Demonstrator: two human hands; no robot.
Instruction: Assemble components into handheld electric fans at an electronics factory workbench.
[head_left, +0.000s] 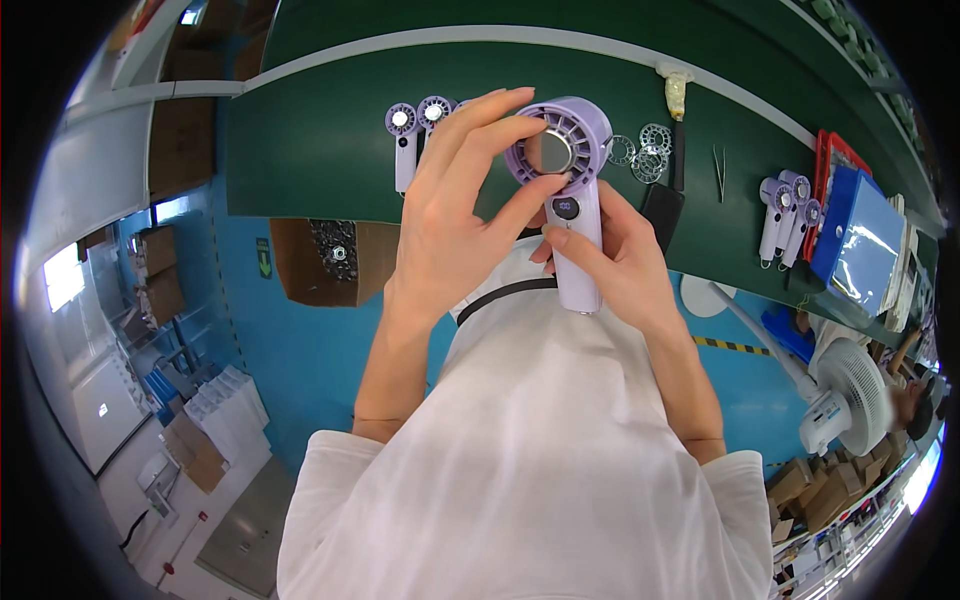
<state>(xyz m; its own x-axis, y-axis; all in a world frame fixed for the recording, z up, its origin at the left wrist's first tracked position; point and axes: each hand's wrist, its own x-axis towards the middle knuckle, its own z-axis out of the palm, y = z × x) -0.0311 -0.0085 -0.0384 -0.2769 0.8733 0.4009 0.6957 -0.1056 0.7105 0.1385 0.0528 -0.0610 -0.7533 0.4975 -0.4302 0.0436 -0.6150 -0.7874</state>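
Observation:
A lilac handheld fan (578,255) is held upright in front of me, just over the near edge of the green bench. Its round head has a slotted grille with a silver disc in the middle, and a small lit display sits on the handle. My right hand (630,258) grips the handle, thumb across its front below the display. With the thumb and forefinger curved around the silver disc, my left hand (445,200) grasps the fan head; its other fingers stretch past the head's left side. Several clear ring-shaped parts (650,153) lie on the bench to the right.
More lilac fans (405,150) lie partly behind my left hand. Right of the rings are a black tool (663,212) and tweezers (720,172). Further right are fans (785,218), a red tray (836,150) and a blue folder (866,240). A cardboard box (300,268) stands below the bench.

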